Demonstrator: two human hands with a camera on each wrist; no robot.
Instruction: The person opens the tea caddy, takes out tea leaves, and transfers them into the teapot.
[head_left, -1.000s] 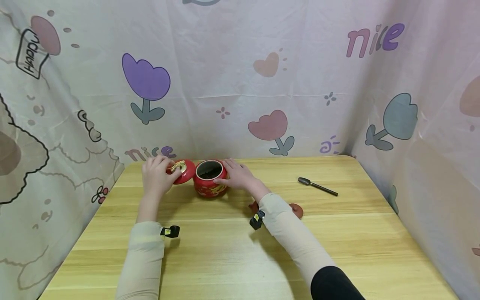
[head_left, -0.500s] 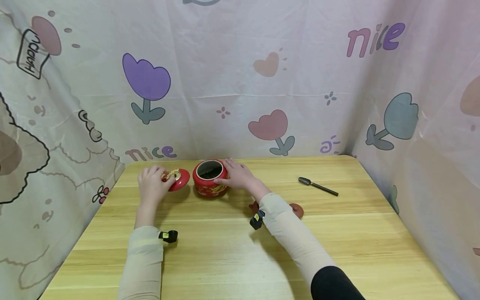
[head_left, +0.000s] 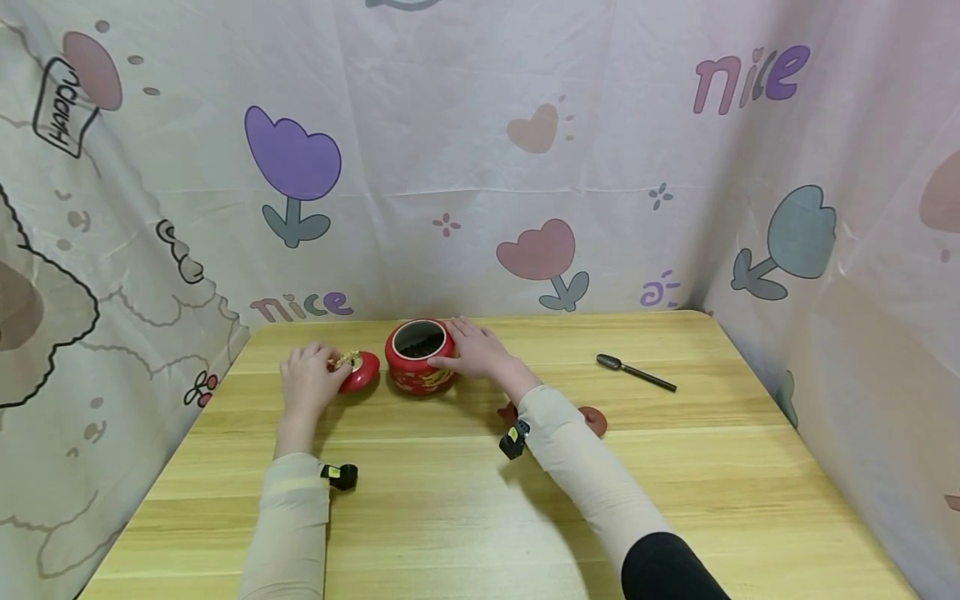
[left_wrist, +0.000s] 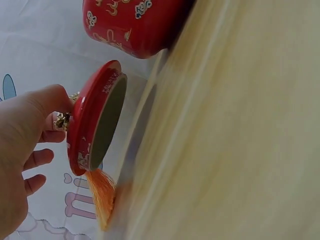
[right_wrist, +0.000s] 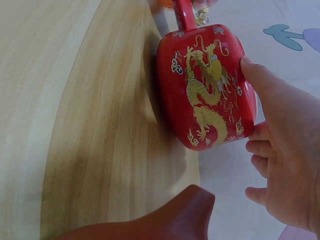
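My left hand (head_left: pixel 310 379) pinches the gold knob of a round red lid (head_left: pixel 362 372), left of a red jar (head_left: pixel 420 367). In the left wrist view the lid's pale underside faces the table, and an orange tassel (left_wrist: pixel 102 195) trails from it to the tabletop. The jar stands upright and uncovered, with dark loose contents (head_left: pixel 422 345) inside and a gold dragon (right_wrist: pixel 207 95) on its wall. Around the jar's right side my right hand (head_left: pixel 477 350) holds it, thumb near the rim and fingers on the far side.
Under my right forearm lies a partly hidden reddish-brown clay piece (head_left: pixel 592 421); its spout-like end (right_wrist: pixel 187 212) shows in the right wrist view. A dark spoon (head_left: pixel 637 373) rests at the right of the wooden table (head_left: pixel 450 517). A printed curtain (head_left: pixel 420 150) hangs behind.
My left hand has carried the lid left, away from the jar, and lowered it toward the tabletop. The right hand stays on the jar.
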